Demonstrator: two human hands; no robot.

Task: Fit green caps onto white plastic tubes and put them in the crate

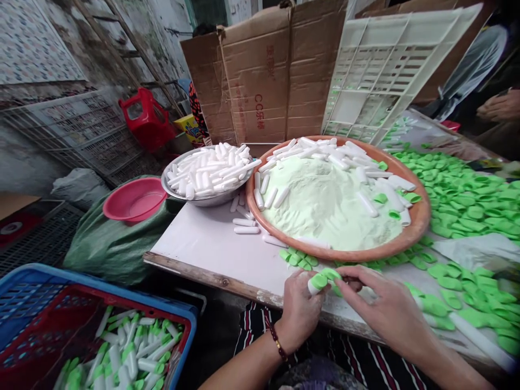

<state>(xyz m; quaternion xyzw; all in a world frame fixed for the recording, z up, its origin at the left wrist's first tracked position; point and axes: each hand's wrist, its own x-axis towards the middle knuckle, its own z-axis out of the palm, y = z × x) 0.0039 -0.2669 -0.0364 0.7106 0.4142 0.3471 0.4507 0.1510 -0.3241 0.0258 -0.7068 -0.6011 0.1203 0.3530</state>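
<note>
Two of my hands work at the front edge of the table (227, 284). My left hand (299, 311) is closed firmly around a white tube (312, 287), and this tube is held just above the table, between my hands. A green cap (319, 281) sits on its end. My right hand (385, 310) keeps a narrow grip on this cap, with the fingertips (345, 276) pressing on it. A bracelet (277, 341) is on my left wrist.

Many loose caps (459, 200) lie on the table to the right. Ahead of my hands, a clay basin (422, 216) holds green powder (320, 206) with tubes (368, 203) on it. Left of the basin is a steel bowl (190, 200) full of tubes. Below the table on the left, a blue crate (97, 281) holds capped tubes (125, 352). At the far right, I see a co-worker's hand (501, 105).
</note>
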